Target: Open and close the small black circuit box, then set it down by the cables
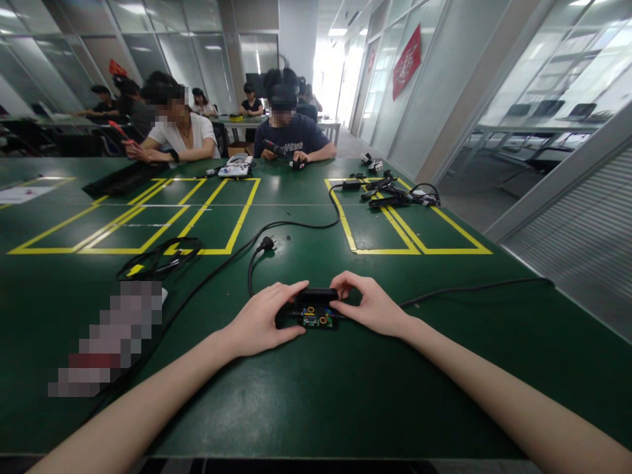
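Observation:
An opened black power adapter case lies on the green table in front of me, its circuit board (316,318) with round coils showing inside. The black cover (318,295) is tilted up along the far side of the case. My left hand (264,318) holds the adapter from the left, index finger at the cover and thumb at the near edge. At the right end, my right hand (371,304) pinches the cover between thumb and bent fingers. A black cord with a plug (267,243) lies just beyond my left hand; another cord (474,288) runs off to the right.
Yellow tape (237,224) marks rectangles on the table (296,408). A coiled cable (160,260) and a blurred-out object (111,339) lie at left. Cables and black parts (390,194) are heaped at far right. Two people sit across the table, others behind.

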Action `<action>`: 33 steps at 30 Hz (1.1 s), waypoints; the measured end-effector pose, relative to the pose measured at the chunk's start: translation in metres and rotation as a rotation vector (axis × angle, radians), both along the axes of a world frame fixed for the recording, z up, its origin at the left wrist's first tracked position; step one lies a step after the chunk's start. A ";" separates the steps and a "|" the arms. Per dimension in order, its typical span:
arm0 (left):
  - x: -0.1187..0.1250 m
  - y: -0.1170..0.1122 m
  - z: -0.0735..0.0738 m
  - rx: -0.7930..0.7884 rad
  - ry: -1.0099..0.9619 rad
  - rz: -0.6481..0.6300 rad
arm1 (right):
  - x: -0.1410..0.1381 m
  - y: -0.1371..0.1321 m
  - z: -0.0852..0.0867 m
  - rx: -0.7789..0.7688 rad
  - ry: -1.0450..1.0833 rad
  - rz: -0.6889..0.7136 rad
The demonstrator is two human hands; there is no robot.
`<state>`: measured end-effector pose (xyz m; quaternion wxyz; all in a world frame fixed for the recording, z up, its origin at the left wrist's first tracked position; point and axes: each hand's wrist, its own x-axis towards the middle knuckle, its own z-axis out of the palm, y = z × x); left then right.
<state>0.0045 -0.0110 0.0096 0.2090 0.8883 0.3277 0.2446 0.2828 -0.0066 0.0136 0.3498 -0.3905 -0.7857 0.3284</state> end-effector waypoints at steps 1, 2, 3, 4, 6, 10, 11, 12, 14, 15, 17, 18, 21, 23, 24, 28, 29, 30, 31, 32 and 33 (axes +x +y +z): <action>0.000 0.000 0.000 0.000 0.004 0.002 | 0.000 0.000 0.000 0.003 -0.001 -0.003; 0.000 0.000 0.000 0.000 0.008 0.002 | 0.000 0.000 0.000 0.007 -0.003 -0.006; 0.000 0.000 -0.001 0.001 0.010 0.003 | 0.000 0.000 0.001 0.012 -0.005 -0.007; 0.000 0.000 -0.001 0.002 0.011 0.003 | 0.000 0.000 0.001 0.015 -0.007 -0.007; 0.000 0.000 -0.001 0.003 0.013 0.003 | 0.000 0.000 0.001 0.011 -0.009 -0.003; 0.001 0.000 -0.001 0.008 0.013 0.003 | 0.001 0.000 0.000 0.000 -0.017 0.011; 0.001 0.000 0.000 0.009 0.009 0.002 | 0.002 0.000 0.000 0.002 -0.019 0.014; 0.001 0.000 0.000 0.010 0.004 0.002 | 0.002 0.000 0.000 0.006 -0.020 0.014; 0.001 -0.001 0.001 0.004 -0.005 0.001 | 0.002 0.000 0.000 0.013 -0.022 0.006; 0.001 -0.001 0.001 -0.001 -0.008 0.000 | 0.001 0.000 0.000 0.015 -0.024 0.001; 0.001 -0.001 0.001 -0.013 -0.009 0.002 | 0.001 -0.001 0.000 0.016 -0.031 -0.006; 0.001 -0.001 0.001 -0.018 -0.008 0.002 | 0.001 -0.001 0.000 0.015 -0.035 -0.008; 0.001 -0.001 0.001 -0.025 -0.001 0.003 | 0.001 -0.001 0.001 0.013 -0.047 -0.008; 0.001 -0.001 0.001 -0.022 0.005 0.002 | 0.001 -0.001 0.001 0.011 -0.052 -0.005; 0.001 -0.001 0.001 -0.021 0.009 0.004 | 0.001 -0.001 0.001 0.011 -0.054 -0.002; 0.001 -0.001 0.001 -0.020 0.017 0.007 | 0.001 -0.001 0.001 0.012 -0.047 0.014; 0.000 -0.001 0.001 -0.021 0.016 0.005 | 0.001 0.000 0.001 0.014 -0.044 0.018; 0.000 -0.001 0.000 -0.021 0.013 0.003 | 0.001 0.000 0.001 0.015 -0.043 0.024; 0.000 -0.001 0.000 -0.021 0.010 0.001 | 0.001 -0.001 0.001 0.014 -0.043 0.030; 0.000 -0.001 0.000 -0.021 0.008 0.001 | 0.002 -0.001 0.002 0.015 -0.043 0.036; 0.000 -0.001 0.000 -0.021 0.007 0.002 | 0.002 -0.001 0.002 0.016 -0.040 0.042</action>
